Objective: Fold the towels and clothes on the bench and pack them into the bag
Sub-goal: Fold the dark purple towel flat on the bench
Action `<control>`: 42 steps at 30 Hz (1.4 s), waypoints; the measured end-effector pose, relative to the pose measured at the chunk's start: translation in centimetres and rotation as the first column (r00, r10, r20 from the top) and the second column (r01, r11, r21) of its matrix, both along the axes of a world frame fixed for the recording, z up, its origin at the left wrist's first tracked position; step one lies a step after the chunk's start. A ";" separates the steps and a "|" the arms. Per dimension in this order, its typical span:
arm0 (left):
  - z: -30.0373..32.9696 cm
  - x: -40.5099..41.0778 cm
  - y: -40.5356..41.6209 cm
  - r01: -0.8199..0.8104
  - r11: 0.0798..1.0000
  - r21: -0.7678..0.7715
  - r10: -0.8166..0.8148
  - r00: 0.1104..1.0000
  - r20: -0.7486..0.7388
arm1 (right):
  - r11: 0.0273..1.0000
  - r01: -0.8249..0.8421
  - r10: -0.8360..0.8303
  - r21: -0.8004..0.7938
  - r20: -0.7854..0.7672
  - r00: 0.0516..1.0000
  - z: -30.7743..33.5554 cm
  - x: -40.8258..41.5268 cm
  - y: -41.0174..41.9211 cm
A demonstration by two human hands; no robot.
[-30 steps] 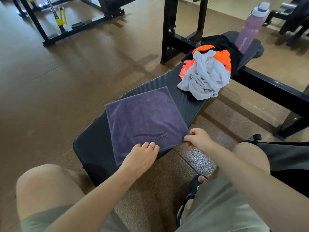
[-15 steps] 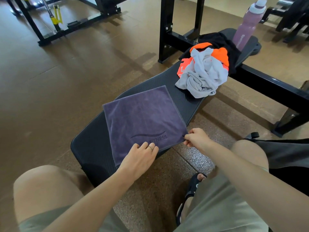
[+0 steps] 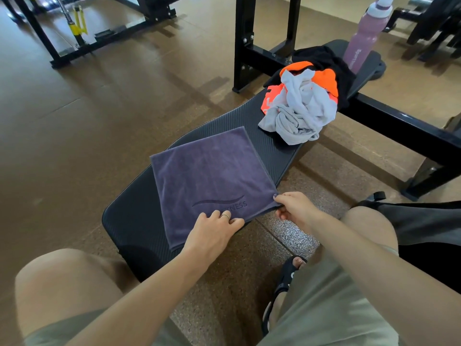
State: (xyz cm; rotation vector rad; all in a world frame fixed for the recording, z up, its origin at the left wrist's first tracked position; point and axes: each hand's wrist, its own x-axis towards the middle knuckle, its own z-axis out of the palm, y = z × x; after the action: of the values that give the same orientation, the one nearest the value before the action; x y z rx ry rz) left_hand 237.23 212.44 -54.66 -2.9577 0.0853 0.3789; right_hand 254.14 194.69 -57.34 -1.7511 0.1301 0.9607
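A person folds a soft purple towel (image 3: 212,181), square and velvety, on the ribbed black table (image 3: 277,156). The left hand (image 3: 212,233) presses its near edge, fingers relaxed; the right hand (image 3: 295,207) pinches the near right corner. Next: another fold. Crumpled clothes (image 3: 301,106) wait farther along.

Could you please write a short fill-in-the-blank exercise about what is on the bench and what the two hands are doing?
1. The flat towel on the bench is ____ in colour.
2. The right hand pinches the towel's near right ____.
3. The left hand wears a ____ on one finger.
4. The pink bottle stands at the bench's far end, beyond the heap of crumpled ____.

Missing words: purple; corner; ring; clothes
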 end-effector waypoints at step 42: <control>-3.4 6.9 19.7 -0.593 0.632 -0.499 0.721 0.686 0.098 | 0.639 -0.167 0.765 -0.751 0.598 0.240 -2.0 10.0 15.8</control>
State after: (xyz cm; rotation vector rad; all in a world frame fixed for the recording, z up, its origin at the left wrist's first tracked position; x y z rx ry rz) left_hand 244.15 232.16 -58.04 -3.3265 -1.1559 -0.0302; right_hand 264.09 210.46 -59.38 -2.7512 -1.0832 0.1877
